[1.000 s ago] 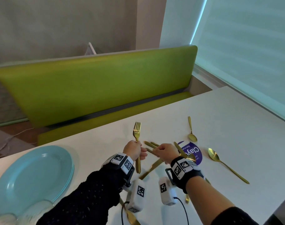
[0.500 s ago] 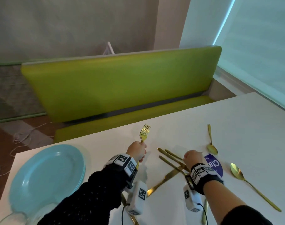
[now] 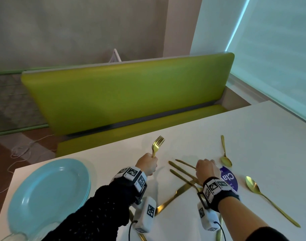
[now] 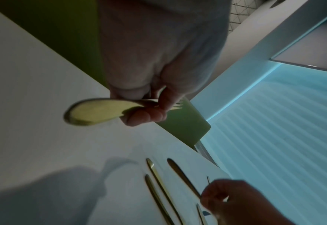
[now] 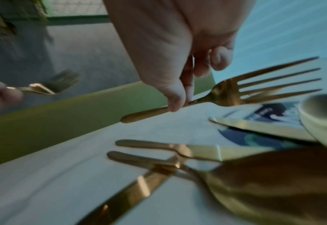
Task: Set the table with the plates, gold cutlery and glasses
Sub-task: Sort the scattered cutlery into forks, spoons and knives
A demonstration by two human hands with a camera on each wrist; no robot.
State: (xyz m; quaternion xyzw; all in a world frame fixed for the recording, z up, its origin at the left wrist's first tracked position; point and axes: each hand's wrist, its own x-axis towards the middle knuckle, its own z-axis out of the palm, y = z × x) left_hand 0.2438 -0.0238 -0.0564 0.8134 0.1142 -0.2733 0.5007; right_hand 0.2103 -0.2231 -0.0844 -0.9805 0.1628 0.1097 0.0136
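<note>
My left hand (image 3: 148, 163) grips what looks like two stacked gold forks (image 3: 157, 145) upright above the white table (image 3: 253, 136), tines pointing away; in the left wrist view the handle end (image 4: 93, 112) sticks out of the left hand (image 4: 151, 109). My right hand (image 3: 206, 165) pinches the handle of another gold fork (image 5: 226, 94) with thumb and fingertip (image 5: 176, 105), and its tines are raised off the table. Gold knives (image 3: 181, 169) and other pieces (image 3: 171, 199) lie crossed between my hands. A stack of light blue plates (image 3: 49, 188) sits at the left.
Two gold spoons (image 3: 224, 153) (image 3: 263, 193) lie right of my right hand, beside a round purple sticker (image 3: 229, 178). A clear glass (image 3: 14, 237) shows at the bottom left corner. A green bench (image 3: 128, 94) runs along the table's far edge.
My right hand has moved right, away from the left hand, down to the cutlery pile, and has taken hold of a fork. The left hand still holds its forks upright.
</note>
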